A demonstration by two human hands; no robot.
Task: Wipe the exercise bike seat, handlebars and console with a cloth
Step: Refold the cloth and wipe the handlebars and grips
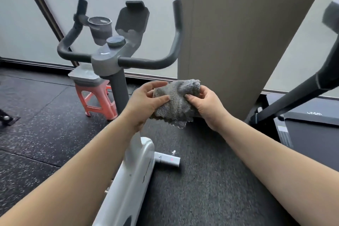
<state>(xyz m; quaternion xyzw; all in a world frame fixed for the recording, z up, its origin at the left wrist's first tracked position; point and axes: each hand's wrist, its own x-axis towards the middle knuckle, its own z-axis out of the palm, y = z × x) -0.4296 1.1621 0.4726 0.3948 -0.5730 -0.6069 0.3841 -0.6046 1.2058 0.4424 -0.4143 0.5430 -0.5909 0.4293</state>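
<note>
Cloth (176, 101), gripped by left hand (145, 101), right hand (205, 104)

A single wide-angle view from a camera on the person's head looks forward and down. Both forearms reach in from the bottom edge, close to the lens. The exercise bike's handlebars (117, 58) stand near, upper left of centre, with frosted windows (36, 14) just behind them.

Both bare forearms outstretched, left hand (145, 100) and right hand (203, 104) apparently pinching, thumbs uppermost.
</note>
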